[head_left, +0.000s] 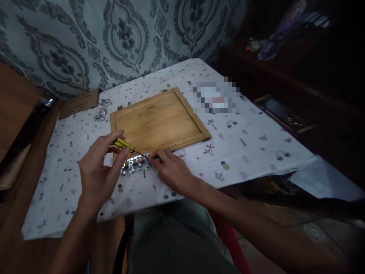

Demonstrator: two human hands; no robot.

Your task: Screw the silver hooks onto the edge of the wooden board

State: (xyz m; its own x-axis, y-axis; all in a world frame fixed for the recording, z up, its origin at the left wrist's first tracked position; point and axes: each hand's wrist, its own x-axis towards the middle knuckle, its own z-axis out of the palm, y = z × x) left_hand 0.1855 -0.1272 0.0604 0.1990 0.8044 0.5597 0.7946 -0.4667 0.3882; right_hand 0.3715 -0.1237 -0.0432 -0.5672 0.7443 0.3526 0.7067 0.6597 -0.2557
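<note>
A wooden panel with a raised frame (154,118) lies flat on the patterned cloth. Along its near edge sits a shiny metal hook rail (137,159), its hooks pointing toward me. Between the thumb and fingers of my left hand (98,167) is a yellow and black screwdriver (124,144), slanting down to the right with its tip at the rail. My right hand (173,169) rests at the panel's near edge, its fingertips pinched together beside the screwdriver tip and the rail's right end. Whatever those fingertips hold is too small to make out.
White printed cloth (245,152) covers the table. Behind the panel's left corner lie several metal hook pieces (101,112), near a flat cardboard piece (81,103). A blurred-out item (216,97) is at the back right. Beyond the table's right edge, a drawer (285,114) stands open.
</note>
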